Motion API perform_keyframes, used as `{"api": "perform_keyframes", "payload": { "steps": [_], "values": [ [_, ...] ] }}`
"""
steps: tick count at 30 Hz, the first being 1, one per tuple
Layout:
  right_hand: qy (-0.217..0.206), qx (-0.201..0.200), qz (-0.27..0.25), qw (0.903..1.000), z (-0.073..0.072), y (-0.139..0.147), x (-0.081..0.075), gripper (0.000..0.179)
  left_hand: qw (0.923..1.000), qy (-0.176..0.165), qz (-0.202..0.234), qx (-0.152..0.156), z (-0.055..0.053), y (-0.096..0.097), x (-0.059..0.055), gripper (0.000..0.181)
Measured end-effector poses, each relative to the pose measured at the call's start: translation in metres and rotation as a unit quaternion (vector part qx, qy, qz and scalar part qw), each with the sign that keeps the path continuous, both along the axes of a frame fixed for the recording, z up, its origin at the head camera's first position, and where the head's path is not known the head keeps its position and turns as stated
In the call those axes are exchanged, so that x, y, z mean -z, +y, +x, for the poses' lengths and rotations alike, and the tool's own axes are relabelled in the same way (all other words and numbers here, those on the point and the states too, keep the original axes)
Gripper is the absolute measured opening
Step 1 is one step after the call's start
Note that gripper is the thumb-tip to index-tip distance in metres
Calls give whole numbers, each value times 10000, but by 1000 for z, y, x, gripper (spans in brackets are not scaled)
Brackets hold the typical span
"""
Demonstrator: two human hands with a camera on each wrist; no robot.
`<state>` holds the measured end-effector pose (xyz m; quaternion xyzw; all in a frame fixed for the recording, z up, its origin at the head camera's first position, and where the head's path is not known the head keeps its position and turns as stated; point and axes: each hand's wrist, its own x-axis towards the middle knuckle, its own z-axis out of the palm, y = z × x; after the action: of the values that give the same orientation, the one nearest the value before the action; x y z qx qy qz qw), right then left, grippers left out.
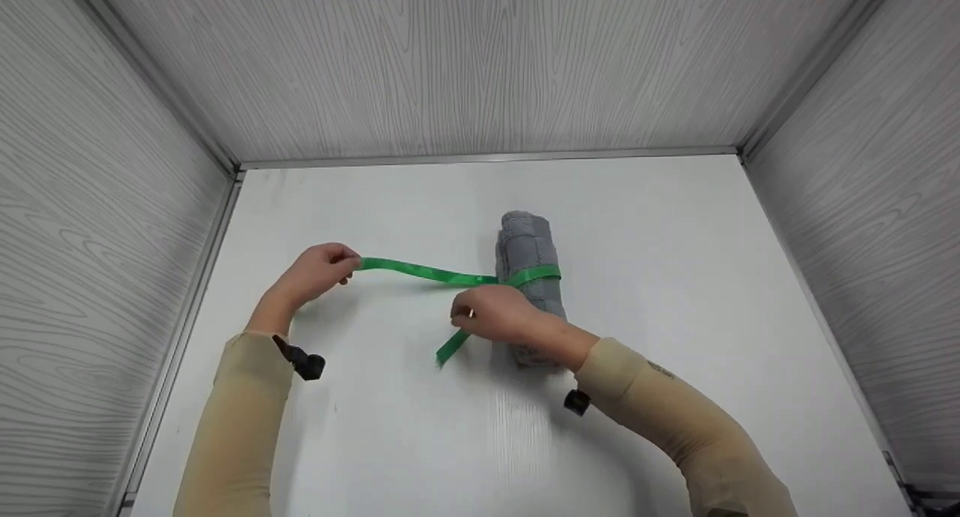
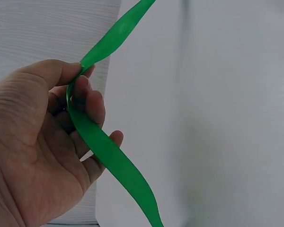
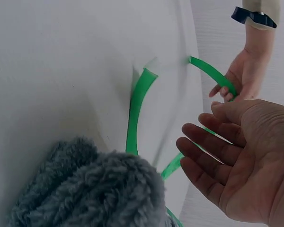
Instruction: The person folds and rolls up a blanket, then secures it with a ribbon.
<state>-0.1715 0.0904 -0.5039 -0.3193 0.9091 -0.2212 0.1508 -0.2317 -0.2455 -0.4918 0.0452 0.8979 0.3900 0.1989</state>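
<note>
A rolled grey fluffy towel [image 1: 527,243] lies lengthwise on the white table, with a green ribbon [image 1: 427,272] wrapped across it. To the left, my left hand [image 1: 313,274] pinches one length of this ribbon between thumb and fingers and draws it out sideways; a loose tail hangs below the fingers in the left wrist view. My right hand [image 1: 495,312] hovers over the towel's left side, fingers loosely bent and holding nothing in the right wrist view. The other ribbon end [image 3: 142,99] lies free beside the towel, partly covered by the right hand in the head view.
Grey wood-grain panels enclose the white table [image 1: 675,224] at the back [image 1: 480,67], left and right. Dark wrist cameras are strapped to both sleeved forearms.
</note>
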Motion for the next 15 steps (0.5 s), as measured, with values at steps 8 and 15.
{"api": "perform_keyframes", "payload": {
  "steps": [8,15],
  "values": [
    [-193,1332,-1159,9841,-19,56,-21,22,9995,221,232,0,3,16,-25,34],
    [-506,2026,-1933,9587,-27,90,-39,24,9965,590,598,44,7,41,-49,29]
  ]
}}
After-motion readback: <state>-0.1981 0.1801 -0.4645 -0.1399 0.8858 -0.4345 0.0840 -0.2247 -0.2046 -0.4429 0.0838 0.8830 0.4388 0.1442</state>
